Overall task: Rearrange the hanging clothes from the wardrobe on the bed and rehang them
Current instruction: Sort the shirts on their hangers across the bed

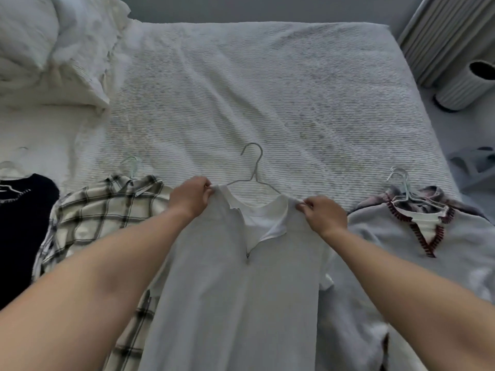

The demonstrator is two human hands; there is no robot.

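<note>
You hold a grey top (235, 290) by both shoulders on the bed (267, 89).

Its wire hanger (253, 174) points to 12 o'clock; your left hand (191, 196) and right hand (322, 214) each pinch a shoulder seam. At 9 o'clock lie a plaid shirt (88, 218) and a dark top (18, 226); at 3 o'clock, a V-neck sweater (396, 245); pillows (48, 49) at 10 o'clock.

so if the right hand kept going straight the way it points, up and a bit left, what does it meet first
Probably the wire hanger just beyond the right hand, which pinches the white top at the shoulder; past that, bare bedspread. Depth is uncertain.
</note>
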